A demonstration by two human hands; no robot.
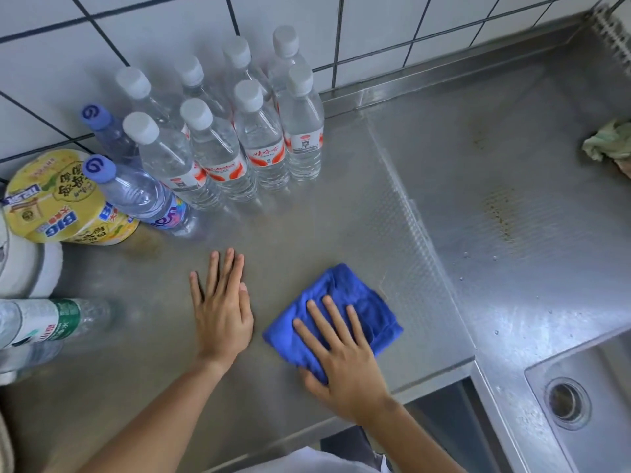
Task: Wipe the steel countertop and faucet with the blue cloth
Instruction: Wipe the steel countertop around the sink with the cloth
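The right hand lies flat on the cloth, fingers straight and spread, with the thumb at the cloth's near edge. That spreads the pressure over the folded blue pad so it can slide across the steel, which suits wiping rather than carrying. The left hand rests palm down on the bare counter just left of the cloth, fingers straight and close together, holding nothing; it likely serves as a brace while the other arm works. The cloth sits near the front edge of the counter, just left of the dimpled strip that borders the drainboard.

The steel looks dull and smeared, with a brownish stain on the drainboard and water drops near the sink, whose drain shows at the near right. The faucet is not in view, so that part of the job seems still ahead. Bottles stand grouped at the far left against the tiled wall, beside a yellow noodle cup; wiping there would mean working round them. A crumpled pale rag lies at the far right.
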